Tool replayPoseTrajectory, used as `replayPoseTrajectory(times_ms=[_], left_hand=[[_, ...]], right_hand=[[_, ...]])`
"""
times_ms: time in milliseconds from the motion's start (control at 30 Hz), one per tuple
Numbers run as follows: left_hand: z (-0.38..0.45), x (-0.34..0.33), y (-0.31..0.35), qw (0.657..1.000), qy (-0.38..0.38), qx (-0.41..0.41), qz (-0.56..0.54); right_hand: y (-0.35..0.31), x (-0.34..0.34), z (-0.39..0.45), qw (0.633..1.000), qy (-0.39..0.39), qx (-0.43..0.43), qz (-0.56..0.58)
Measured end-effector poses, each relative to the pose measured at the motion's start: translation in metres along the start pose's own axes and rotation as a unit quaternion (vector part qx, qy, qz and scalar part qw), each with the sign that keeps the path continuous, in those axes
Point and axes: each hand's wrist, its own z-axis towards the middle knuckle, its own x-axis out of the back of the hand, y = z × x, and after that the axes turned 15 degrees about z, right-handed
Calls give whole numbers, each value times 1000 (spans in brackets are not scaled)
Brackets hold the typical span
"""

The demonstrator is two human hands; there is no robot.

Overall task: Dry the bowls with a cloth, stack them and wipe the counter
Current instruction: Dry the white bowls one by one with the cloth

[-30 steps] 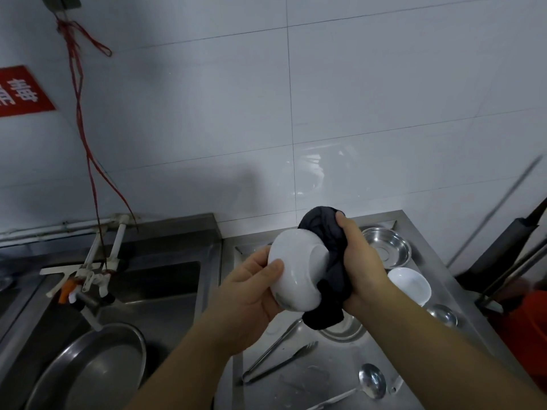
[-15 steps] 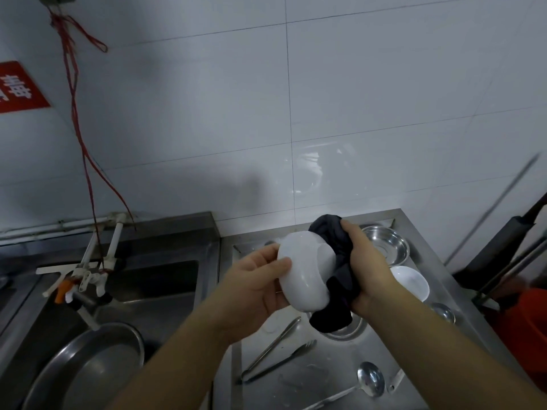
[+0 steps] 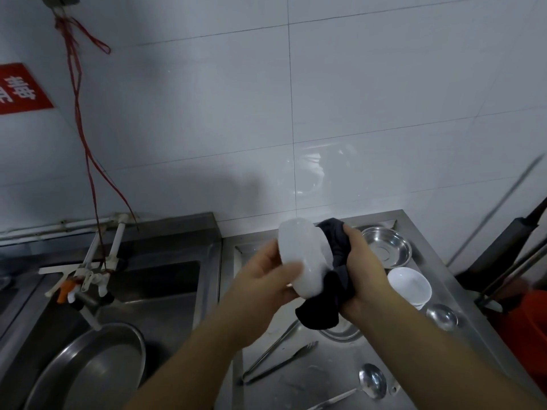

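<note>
At the near edge of the steel worktop (image 3: pixel 331 380) lies a ladle (image 3: pixel 370 384), and a little further in lie tongs (image 3: pixel 278 355). Above the middle of the worktop both hands hold one white bowl (image 3: pixel 302 258) in the air. The left hand (image 3: pixel 260 288) grips its outer side, the thumb across the wall of the bowl. The right hand (image 3: pixel 365 269) is clamped on a dark cloth (image 3: pixel 328 297), which is pushed into the opening of the bowl and hangs down below it. The bowl is turned on its side and looks blurred. Along the right edge stands another white bowl (image 3: pixel 410 287), upright. Behind it, in the far right corner, stands a steel bowl (image 3: pixel 386 247). Left of the worktop is a sink (image 3: pixel 165 291) with a steel basin (image 3: pixel 94 368) inside.
</note>
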Motion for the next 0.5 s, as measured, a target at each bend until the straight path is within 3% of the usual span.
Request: replayPoseTrajectory(times_ms=[100,200,400,500], left_hand=[[1,6,11,997,35,40,-57],[-1,-2,3,995,10,7,-100],[-8,-24,-20,998,22,-42,29],[-4,-14,-10,999,26,-7,-21]], right_hand=[[-5,-5,1,999,3,44,-10],[-4,-4,2,999,1,37,33],[3,5,-3,998,10,3,61],[-7,3,-3,998,29,14,47]])
